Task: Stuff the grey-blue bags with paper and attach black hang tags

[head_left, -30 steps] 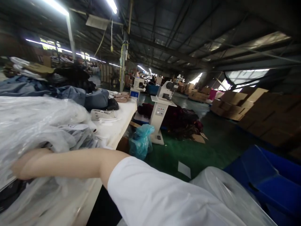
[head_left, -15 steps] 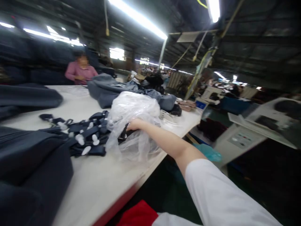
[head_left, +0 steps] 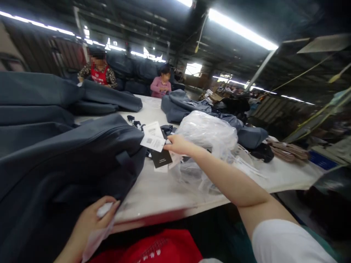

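Observation:
My right hand [head_left: 178, 144] is closed on several hang tags [head_left: 153, 138], white ones with printed codes and a black one below, held above the table in front of a clear plastic bag [head_left: 207, 126]. My left hand [head_left: 94, 219] is closed at the lower edge of a large dark blue bag [head_left: 109, 157]. A small white thing [head_left: 105, 209] shows between its thumb and finger, with a thin pale film hanging below it. Whether its fingertips also grip the blue bag's edge I cannot tell. Dark straps [head_left: 166, 129] lie partly hidden behind the tags.
More dark blue bags [head_left: 33, 91] lie along the left of the white table [head_left: 148, 193]. Grey-blue bags [head_left: 178, 106] and brown folded pieces [head_left: 289, 149] lie farther back. Two people, one in a red apron [head_left: 99, 76] and one in pink [head_left: 159, 86], are across the table.
My right hand has come out of the clear plastic bag with hang tags in it. The view has swung left, bringing my left hand, more blue bags and a second person into sight.

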Motion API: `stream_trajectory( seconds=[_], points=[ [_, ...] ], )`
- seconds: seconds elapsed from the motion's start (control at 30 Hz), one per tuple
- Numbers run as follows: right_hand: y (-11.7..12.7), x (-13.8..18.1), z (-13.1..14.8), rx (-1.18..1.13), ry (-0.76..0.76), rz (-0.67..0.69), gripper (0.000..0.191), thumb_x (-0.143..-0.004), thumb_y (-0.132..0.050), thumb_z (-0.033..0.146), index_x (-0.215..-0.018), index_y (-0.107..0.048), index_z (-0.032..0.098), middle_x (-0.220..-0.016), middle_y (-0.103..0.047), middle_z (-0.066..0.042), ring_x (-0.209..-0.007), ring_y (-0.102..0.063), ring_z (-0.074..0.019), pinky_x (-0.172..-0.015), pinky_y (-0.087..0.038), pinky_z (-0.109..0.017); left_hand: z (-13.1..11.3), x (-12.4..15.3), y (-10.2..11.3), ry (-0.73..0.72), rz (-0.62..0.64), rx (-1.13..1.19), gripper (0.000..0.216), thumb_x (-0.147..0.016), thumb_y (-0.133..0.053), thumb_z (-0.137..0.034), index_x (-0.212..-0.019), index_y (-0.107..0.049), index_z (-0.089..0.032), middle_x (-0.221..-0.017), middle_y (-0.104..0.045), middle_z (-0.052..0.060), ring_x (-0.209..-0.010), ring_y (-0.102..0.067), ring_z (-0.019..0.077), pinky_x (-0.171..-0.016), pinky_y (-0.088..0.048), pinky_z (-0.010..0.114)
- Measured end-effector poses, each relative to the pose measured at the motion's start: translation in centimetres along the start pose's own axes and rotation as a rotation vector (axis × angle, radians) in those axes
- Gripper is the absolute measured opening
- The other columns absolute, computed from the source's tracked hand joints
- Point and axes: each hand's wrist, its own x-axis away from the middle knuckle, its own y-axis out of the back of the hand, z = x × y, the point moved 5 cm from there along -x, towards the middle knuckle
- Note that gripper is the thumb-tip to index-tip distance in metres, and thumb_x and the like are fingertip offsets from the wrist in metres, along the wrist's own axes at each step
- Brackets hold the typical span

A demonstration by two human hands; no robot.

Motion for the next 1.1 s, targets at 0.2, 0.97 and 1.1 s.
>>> stream_trajectory(
  seconds=[0.2, 0.97, 1.1],
  points=[
    [-11.0, 0.6, -5.9, -0.016, -0.133, 0.014, 0.018, -0.089, -0.052, 0.019, -0.097, -0.066, 0.012, -0.089, -0.072, -0.006, -0.074, -0.063, -0.0158, -0.066, -0.045, -0.022, 1.0, 4.9, -5.2, 0.007, 0.343, 0.126, 0.050, -0.081, -0.047, -0.064, -0.068, -0.065, -0.019, -0.061, -0.063, 0.003, -0.058, -0.057, 0.0189, -0.057, -0.043, 0.026],
    [-9.8, 5.3, -6.2, -0.831, -0.123, -0.092, 0.039, -0.089, -0.042, 0.048, -0.083, -0.062, 0.016, -0.061, -0.063, 0.000, -0.042, -0.047, -0.0085, -0.044, -0.034, -0.021, 3.2, 10.7, -8.4, 0.077, 0.281, 0.434, 0.023, -0.076, -0.053, -0.033, -0.079, -0.073, -0.023, -0.100, -0.068, 0.010, -0.096, -0.063, 0.0273, -0.089, -0.052, 0.038],
    [-9.8, 5.6, -4.6, -1.013, -0.056, -0.124, 0.048, -0.087, -0.044, 0.057, -0.083, -0.066, 0.015, -0.066, -0.068, -0.005, -0.056, -0.059, -0.0121, -0.050, -0.039, -0.022, 1.1, 9.0, -8.5, 0.109, 0.272, 0.340, 0.017, -0.070, -0.047, -0.022, -0.063, -0.062, -0.020, -0.071, -0.061, 0.006, -0.073, -0.059, 0.0230, -0.077, -0.052, 0.036]
  ],
)
